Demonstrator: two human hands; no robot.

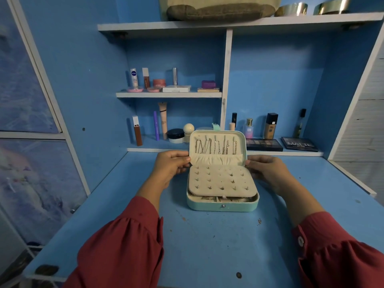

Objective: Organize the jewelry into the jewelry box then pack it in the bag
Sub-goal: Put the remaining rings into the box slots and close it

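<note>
Left hand: your left hand (170,166) sits at the lid's left edge, fingers curled, thumb and fingertips pinching the lid's lower left corner.
Right hand: your right hand (268,170) mirrors it on the right side, fingers curled and pinching the lid's lower right corner.
Box: teal jewelry box (222,205) sits mid-desk, right in front of you, between your two hands; long axis runs left to right, clasp side facing you, hinge side away.
Lid: lid (217,147) stands about upright, cream lining facing you, tab on its top edge.
Chains: chains (216,146) hang in a row inside the lid, their lower ends tucked into the gathered pocket (217,159).
Panel: cream stud panel (222,180) lies flat over the base, tilted a bit, holding rows of earrings (222,187).
Under panel: compartments barely show at the front rim; contents too small to tell.
Desk: blue desk (207,246), box near its back half.
Sleeves: red sleeves (124,246) on both of your arms, a button on the right cuff.
Shelves: cosmetics (166,84) on the small shelf and along the back ledge; palettes (299,144) right of the lid.
Top shelf: a tan bag (220,9) up top, only partly in frame, well apart from the box.
</note>
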